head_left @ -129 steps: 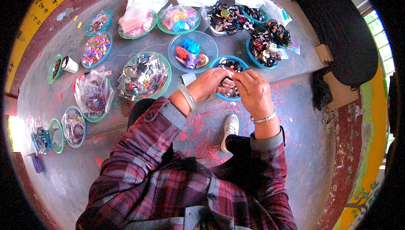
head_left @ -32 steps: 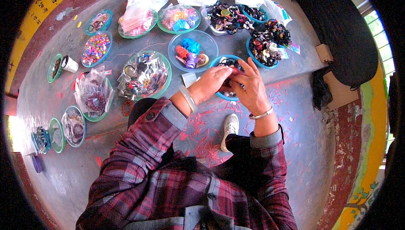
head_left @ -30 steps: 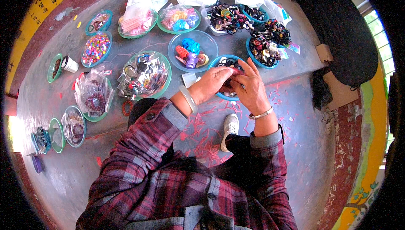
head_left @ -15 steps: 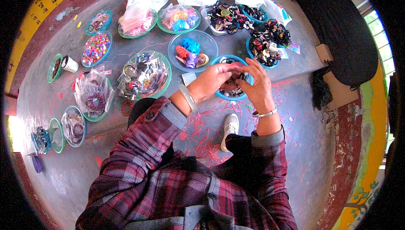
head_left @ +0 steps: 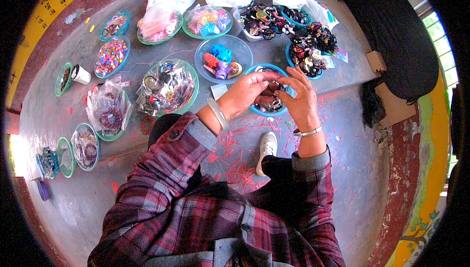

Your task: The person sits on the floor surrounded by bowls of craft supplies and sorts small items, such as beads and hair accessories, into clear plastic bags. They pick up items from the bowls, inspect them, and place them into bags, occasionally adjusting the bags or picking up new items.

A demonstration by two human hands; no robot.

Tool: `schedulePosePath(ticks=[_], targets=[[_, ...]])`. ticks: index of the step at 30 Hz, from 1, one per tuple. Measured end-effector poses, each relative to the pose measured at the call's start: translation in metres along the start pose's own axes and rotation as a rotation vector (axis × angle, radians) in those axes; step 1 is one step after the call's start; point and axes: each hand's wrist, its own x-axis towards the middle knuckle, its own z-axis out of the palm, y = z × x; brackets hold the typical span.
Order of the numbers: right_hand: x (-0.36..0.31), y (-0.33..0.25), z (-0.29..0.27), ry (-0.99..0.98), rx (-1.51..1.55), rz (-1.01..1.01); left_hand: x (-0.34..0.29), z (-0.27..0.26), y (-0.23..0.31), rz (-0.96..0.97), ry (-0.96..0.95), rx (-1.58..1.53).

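Note:
Over a blue basin (head_left: pixel 269 113) of small dark pieces, I hold both hands close together. My left hand (head_left: pixel 243 93), with a pale bangle at its wrist, has thumb and fingers pinched. Facing it, my right hand (head_left: pixel 302 103) wears a silver bangle; its thumb and index finger are bent together in a pinch. Whatever lies between the fingertips is small and dark and blends with the basin's contents, so I cannot make it out. Just left of the basin sits a clear blue bowl (head_left: pixel 203 59) holding blue, red and purple coils.
A tray of bagged accessories (head_left: pixel 169 88) stands left of my hands. Dark hair ties (head_left: pixel 313 44) heap up beyond them on the right. A bowl of colourful beads (head_left: pixel 111 56) is farther left. Red scraps (head_left: pixel 235 157) litter the floor around my shoe (head_left: pixel 268 147).
My fingers have shifted slightly over the basin, the right fingertips moving a little. Arms, bowls and trays have stayed where they were.

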Motion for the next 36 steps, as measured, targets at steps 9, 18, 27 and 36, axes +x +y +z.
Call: schedulePosePath(ticks=[9, 18, 27, 36], targets=[[-0.001, -0.015, -0.006, -0.033, -0.249, -0.108, 0.004, -0.001, -0.011, 0.088, 0.1, 0.282], [-0.001, -0.007, 0.007, 0.021, -0.158, -0.031, 0.007, -0.002, -0.02, 0.267, 0.146, 0.416], [-0.002, -0.012, 0.006, 0.04, -0.25, -0.041, 0.009, 0.002, -0.027, 0.353, 0.229, 0.526], [-0.003, -0.013, 0.011, 0.104, -0.27, -0.039, 0.006, 0.009, -0.025, 0.456, 0.36, 0.803]])
